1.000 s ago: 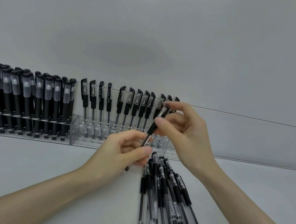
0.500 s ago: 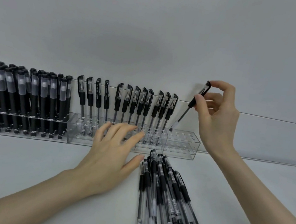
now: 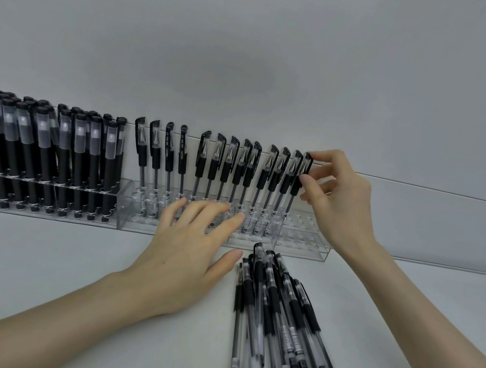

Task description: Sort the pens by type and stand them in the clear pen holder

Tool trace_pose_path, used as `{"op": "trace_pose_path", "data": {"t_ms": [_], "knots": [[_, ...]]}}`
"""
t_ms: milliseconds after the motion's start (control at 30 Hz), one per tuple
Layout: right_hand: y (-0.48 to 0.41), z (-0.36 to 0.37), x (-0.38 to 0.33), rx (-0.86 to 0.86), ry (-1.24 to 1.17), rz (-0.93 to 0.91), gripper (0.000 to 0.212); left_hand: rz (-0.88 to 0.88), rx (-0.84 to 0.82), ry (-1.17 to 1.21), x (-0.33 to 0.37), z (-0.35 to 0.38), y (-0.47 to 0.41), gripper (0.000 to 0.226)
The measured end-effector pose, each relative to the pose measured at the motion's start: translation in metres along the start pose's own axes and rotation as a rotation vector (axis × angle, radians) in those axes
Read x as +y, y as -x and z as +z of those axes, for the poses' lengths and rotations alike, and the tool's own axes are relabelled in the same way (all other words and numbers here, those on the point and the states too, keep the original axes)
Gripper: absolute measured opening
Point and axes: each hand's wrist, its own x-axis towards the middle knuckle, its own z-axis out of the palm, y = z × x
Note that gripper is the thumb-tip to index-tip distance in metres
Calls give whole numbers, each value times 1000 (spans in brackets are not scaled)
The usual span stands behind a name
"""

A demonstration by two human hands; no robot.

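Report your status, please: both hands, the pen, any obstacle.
Left hand open, fingers against clear plastic pen holder. Right hand pinches black-capped clear-barrel pen, upright at row's right end. Loose pen pile in front, not blocking.

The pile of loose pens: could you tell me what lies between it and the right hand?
Head view: the clear holder, its right-end holes unfilled, lies between the pile and the right hand.

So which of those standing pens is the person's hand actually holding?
The rightmost pen in the clear-barrelled row: the right hand pinches its cap between thumb and forefinger. Nothing grips the others.
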Motion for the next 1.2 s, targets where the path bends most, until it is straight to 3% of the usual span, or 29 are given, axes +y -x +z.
{"op": "trace_pose_path", "data": {"t_ms": [233,400,500,667,800,1000,1200], "knots": [[6,-11,-9,-9,96,13,29,-18,-36,-16,2,-2,0,49],[26,-30,-11,-32,90,38,9,-24,-1,76,4,-6,1,50],[42,-35,-8,-134,67,64,7,-36,32,155,11,-16,-2,53],[63,-37,-2,-364,36,64,12,-196,-111,298,41,-33,1,50],[76,-41,4,-484,-16,65,8,-366,-296,324,71,-40,17,65],[94,-40,5,-603,-18,13,27,-575,-306,335,99,-39,22,83],[95,-41,5,-661,18,-1,31,-740,-334,457,109,-40,6,69]]}}
